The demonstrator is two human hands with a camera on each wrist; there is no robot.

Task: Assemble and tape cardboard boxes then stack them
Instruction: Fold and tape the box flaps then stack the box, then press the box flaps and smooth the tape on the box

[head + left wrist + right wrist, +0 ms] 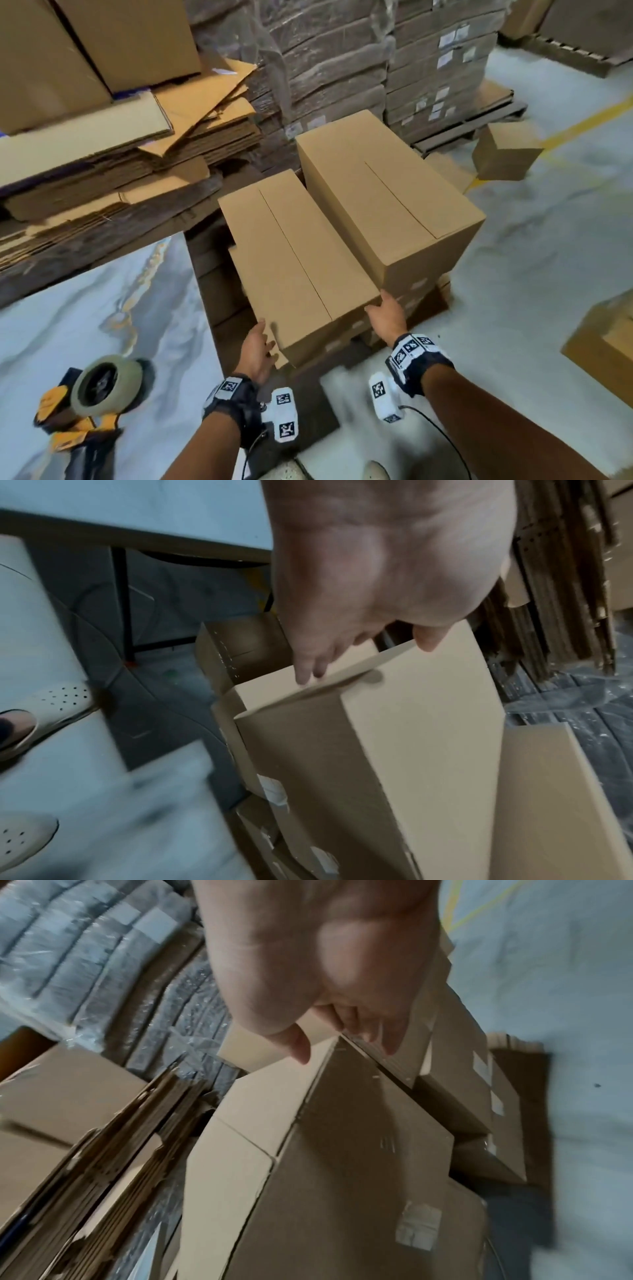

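Nearest, at the lower left of the head view, a tape dispenser (99, 394) with a roll of brownish tape lies on a pale marbled table (102, 308). Beside the table edge, the left hand (256, 349) is spread against the near left corner of a closed cardboard box (291, 260); in the left wrist view its fingers (308, 666) lie straight along the box's side and its thumb sits over the top edge, so the hand is open and flat on the cardboard rather than clenched. The right hand (387, 317) meets the same box at its near right corner, fingers loosely extended down the end face and thumb toward the top. That box, with a seam running down the middle of its top, rests on a stack of boxes (346, 342) bearing pale labels on their ends. Just to its right and touching it along the side, a second closed box (387, 202) stands higher on the stack. Left of these, a pile of flattened cardboard (113, 178) sits on the far part of the table. Behind the boxes rise bundles of flat cardboard wrapped in clear plastic (342, 68), set on a wooden pallet (472, 130). A lone small box (503, 152) sits on the grey floor (548, 240) by a yellow line (589, 120).
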